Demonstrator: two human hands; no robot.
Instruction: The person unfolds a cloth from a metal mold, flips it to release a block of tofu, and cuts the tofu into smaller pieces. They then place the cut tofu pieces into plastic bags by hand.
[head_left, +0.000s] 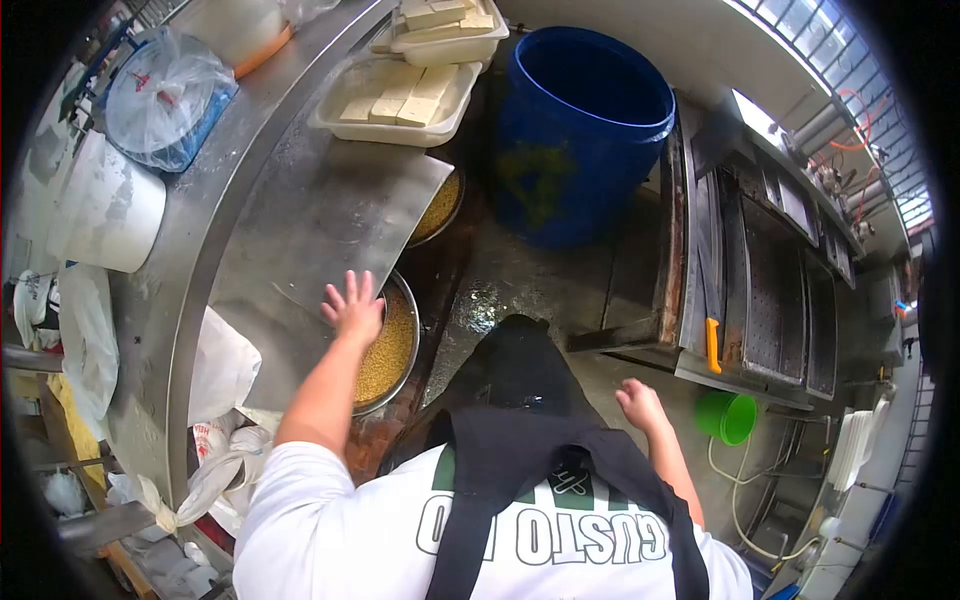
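My left hand (355, 311) is open, its fingers spread, over the edge of a flat metal sheet (320, 200) and the rim of a round metal bowl. Yellow grains like soybeans (385, 360) fill that bowl. A second bowl of similar grains (437, 211) stands farther off, partly covered by the sheet. Low at my right side, my right hand (641, 404) is loosely curled with nothing visible in it. White plastic trays hold pale blocks like tofu (400, 95) beyond the sheet.
A large blue barrel (585, 140) stands ahead on the wet floor. To the right is a metal frame with perforated trays (775, 285) and an orange-handled knife (712, 345), above a green bucket (727, 417). At left, the steel counter (215, 170) bears a white bucket (110, 205) and bags.
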